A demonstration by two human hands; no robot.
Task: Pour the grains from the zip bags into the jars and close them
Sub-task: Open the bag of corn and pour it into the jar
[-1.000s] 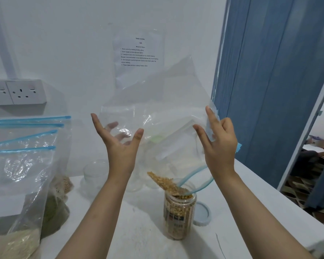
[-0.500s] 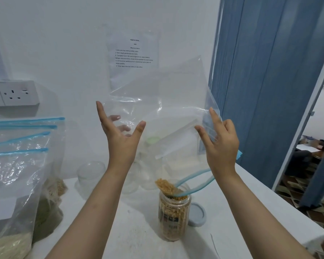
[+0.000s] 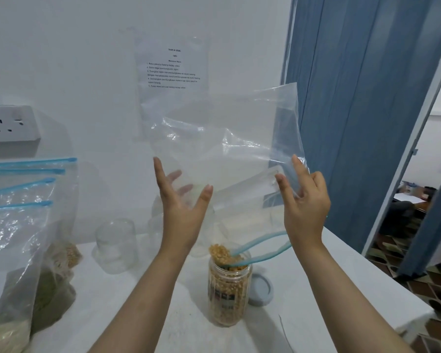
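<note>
Tipping limp, slippery zip bag (image 3: 222, 138) over jar (image 3: 230, 286) at lower centre, left hand (image 3: 182, 212) and right hand (image 3: 303, 207) pinching upper sides, last grains (image 3: 219, 253) sliding mouthward.

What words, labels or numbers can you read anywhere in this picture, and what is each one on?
"TASK & GOAL": heading of the printed sheet in a plastic sleeve on the wall.
Short number line under that heading: too blurred to read.
Numbered list, 1 to 5, on the same sheet: too small to read.
Dark label on the grain jar: print blurred, unreadable.
White label patch on the held zip bag: no text can be made out.
</note>
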